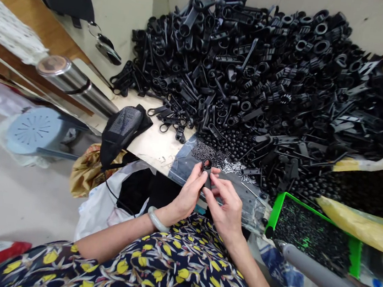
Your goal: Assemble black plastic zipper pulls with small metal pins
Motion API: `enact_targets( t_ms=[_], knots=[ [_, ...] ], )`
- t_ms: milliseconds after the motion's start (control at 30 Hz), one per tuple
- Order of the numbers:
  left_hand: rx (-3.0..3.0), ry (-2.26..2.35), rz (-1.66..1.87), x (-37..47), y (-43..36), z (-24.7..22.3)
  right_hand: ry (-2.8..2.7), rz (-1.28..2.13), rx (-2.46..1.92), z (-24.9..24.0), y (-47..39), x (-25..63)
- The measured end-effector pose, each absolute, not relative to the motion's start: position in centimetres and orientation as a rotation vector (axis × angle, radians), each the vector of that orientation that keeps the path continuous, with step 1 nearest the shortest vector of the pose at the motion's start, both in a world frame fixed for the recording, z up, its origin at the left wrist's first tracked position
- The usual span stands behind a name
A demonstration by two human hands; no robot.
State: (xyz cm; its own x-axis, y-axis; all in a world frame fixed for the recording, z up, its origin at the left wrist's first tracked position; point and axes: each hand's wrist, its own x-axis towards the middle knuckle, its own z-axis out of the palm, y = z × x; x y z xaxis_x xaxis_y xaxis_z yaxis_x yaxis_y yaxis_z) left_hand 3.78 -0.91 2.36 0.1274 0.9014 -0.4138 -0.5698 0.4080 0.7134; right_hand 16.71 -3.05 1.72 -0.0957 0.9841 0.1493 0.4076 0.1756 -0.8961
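Close in front of my body, both hands hold one black plastic part with a ring at its top end (207,164). My left hand (188,191) is closed on its left side, the thumb lying along it. From the right, my right hand (225,204) pinches the lower part between thumb and fingers. The fingers cover most of the part's lower end. Just beyond the hands are small metal pins (232,166), tiny dark pieces (204,151) and black beads (236,144) on the worktop.
A large heap of black plastic parts (228,60) fills the back. At right are a green tray (280,202) of small black pieces and a grey cylindrical tool (318,271). A steel flask (77,82), black mesh pouch (124,129) and blue stool (34,130) are at left.
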Motion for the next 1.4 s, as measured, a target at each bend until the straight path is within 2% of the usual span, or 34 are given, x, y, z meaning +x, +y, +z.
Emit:
enact_targets(
  t_ms=[400,800,1067,1400],
  knots=[
    [0.432,0.871,1.102,4.0,-1.1,2.4,-1.360,1.102,-1.349,1.5,-3.5,16.0],
    [0.391,0.904,1.107,4.0,-1.0,1.9,-1.294,1.002,-1.439,1.0,-3.8,14.7],
    [0.364,0.928,1.138,3.7,-0.5,2.6,-1.192,1.224,-1.504,-0.5,-3.4,14.5],
    [0.385,0.906,1.120,2.4,-0.4,2.9,-1.522,0.913,-1.324,0.7,-2.1,14.4]
  ],
)
